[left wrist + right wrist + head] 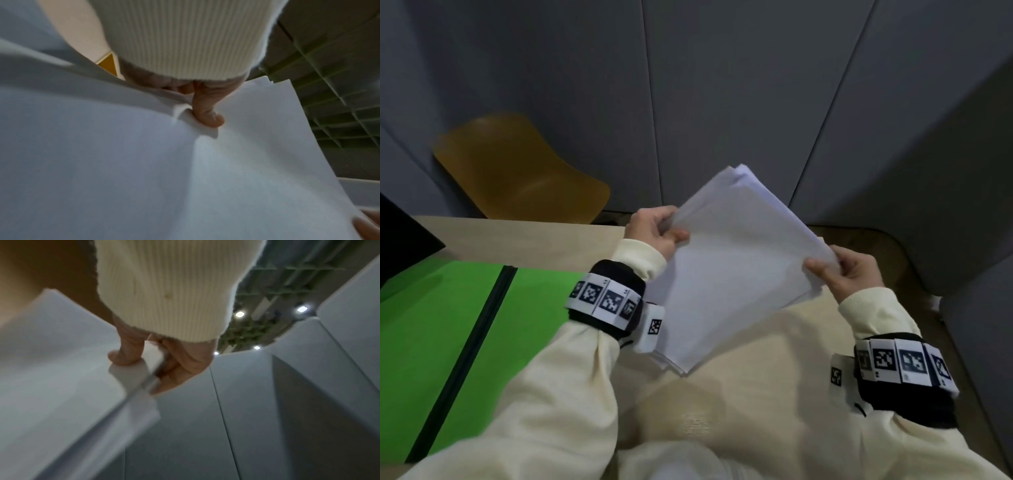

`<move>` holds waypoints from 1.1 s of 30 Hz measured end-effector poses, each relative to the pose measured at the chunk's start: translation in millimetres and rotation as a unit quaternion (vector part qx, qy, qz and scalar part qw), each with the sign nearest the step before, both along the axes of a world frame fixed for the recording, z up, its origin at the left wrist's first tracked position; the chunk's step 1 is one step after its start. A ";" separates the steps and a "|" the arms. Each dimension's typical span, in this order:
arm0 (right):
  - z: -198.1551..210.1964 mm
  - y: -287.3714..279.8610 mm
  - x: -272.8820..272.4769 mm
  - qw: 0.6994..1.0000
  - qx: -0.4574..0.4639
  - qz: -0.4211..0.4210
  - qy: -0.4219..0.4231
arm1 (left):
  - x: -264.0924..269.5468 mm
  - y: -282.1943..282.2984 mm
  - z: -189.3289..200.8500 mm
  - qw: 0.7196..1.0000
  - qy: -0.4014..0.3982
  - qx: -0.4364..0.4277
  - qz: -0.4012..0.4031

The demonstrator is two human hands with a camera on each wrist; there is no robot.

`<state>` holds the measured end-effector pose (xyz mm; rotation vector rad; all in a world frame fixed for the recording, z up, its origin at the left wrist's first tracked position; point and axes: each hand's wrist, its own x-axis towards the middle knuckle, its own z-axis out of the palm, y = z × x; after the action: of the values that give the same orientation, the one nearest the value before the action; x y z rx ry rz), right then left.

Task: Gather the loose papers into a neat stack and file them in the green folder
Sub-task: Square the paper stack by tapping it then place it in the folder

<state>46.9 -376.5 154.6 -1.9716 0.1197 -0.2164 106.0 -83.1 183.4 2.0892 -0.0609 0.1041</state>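
A stack of white papers is held tilted in the air above the table, its edges slightly uneven at the far corner. My left hand pinches the stack's left edge, thumb on top. My right hand grips the right edge, thumb on the top sheet. The left wrist view shows the thumb pressing a small crease into the papers. In the right wrist view the thumb lies on the papers with fingers underneath. The green folder lies open flat on the table at the left.
A pale wooden table runs under the folder. An orange chair stands behind it, against grey partition panels. A dark object sits at the far left edge. My lap, in cream clothing, fills the foreground.
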 end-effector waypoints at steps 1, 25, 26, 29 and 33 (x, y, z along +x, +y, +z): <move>0.2 0.6 -2.9 0.999 0.051 -0.007 -0.009 | 0.3 4.6 0.8 1.000 0.007 -0.027 0.007; -1.7 42.1 -0.1 0.985 0.168 -0.029 0.009 | -15.7 -7.2 -31.4 0.984 0.123 -0.126 -0.042; 0.5 41.0 0.7 0.985 0.173 -0.027 0.002 | -14.1 -7.6 -30.0 0.983 0.118 -0.135 -0.044; 0.7 36.0 0.8 0.986 0.164 0.001 0.014 | -9.9 -0.1 -29.7 0.979 0.116 -0.150 -0.074; -7.1 33.1 -2.8 0.987 0.155 -0.001 0.042 | -8.5 4.3 -33.7 0.964 0.122 -0.205 -0.117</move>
<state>44.1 -343.4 147.5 -1.6706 0.1975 -0.1082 97.5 -78.8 149.7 1.6530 -0.1241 -0.2645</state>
